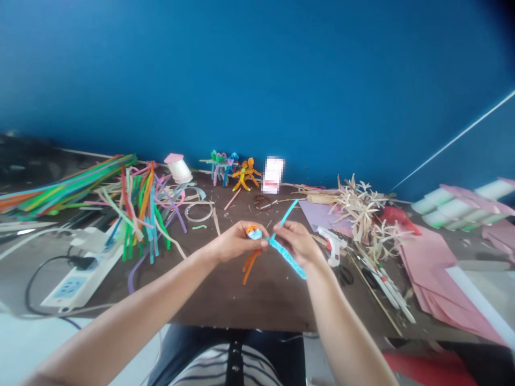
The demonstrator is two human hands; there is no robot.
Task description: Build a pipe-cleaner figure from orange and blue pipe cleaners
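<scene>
My left hand [237, 240] is closed around a small pipe cleaner figure [254, 232] with an orange and light blue body; its orange legs [250, 265] hang below my fingers. In my right hand [296, 241] a light blue pipe cleaner [288, 213] is pinched. One end points up and away, and a thicker, coiled-looking length [290, 261] slants down toward my right wrist. Both hands meet over the middle of the brown table, where the blue strand reaches the figure. Finished-looking orange pipe cleaner figures [245, 174] stand at the back.
Loose pipe cleaners [147, 209] and a white power strip [82, 276] lie at left. A phone [273, 174] leans on the blue wall. At right are a glue gun [333, 245], scissors [345, 274], dried husk-like pieces [362, 206], pens [388, 287] and pink sheets [432, 273].
</scene>
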